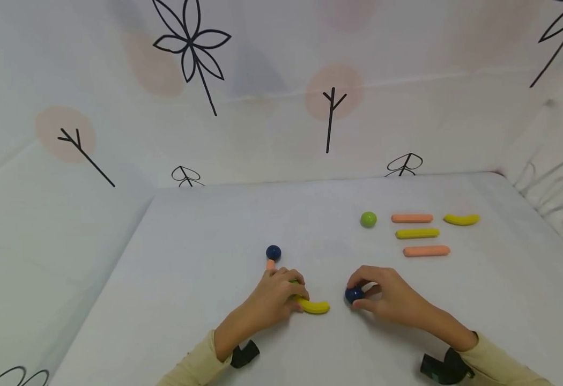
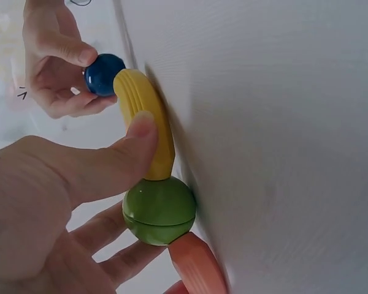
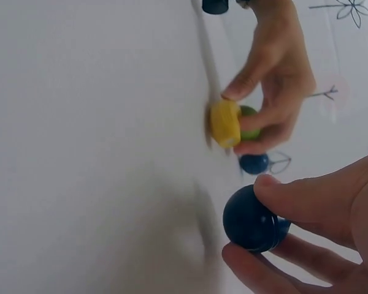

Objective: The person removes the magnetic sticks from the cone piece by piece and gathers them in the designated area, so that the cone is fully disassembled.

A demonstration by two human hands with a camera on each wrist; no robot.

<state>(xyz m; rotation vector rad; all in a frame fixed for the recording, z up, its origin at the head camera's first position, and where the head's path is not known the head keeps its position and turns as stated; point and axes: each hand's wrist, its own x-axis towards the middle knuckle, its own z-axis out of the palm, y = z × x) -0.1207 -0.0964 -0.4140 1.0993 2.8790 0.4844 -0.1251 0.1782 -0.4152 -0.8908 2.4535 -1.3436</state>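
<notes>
My left hand grips a joined chain of pieces. Its thumb presses on a curved yellow stick, which meets a green ball; an orange stick runs on from the ball's other side. A dark blue ball sits at the orange stick's far end in the head view. My right hand pinches another dark blue ball between thumb and fingers. This ball is a short gap to the right of the yellow stick's free end. The left fingers partly cover the green ball in the head view.
Toward the back right of the white table lie a lighter green ball, two orange sticks, a straight yellow stick and a curved yellow one. A patterned white cloth rises behind the table's back edge.
</notes>
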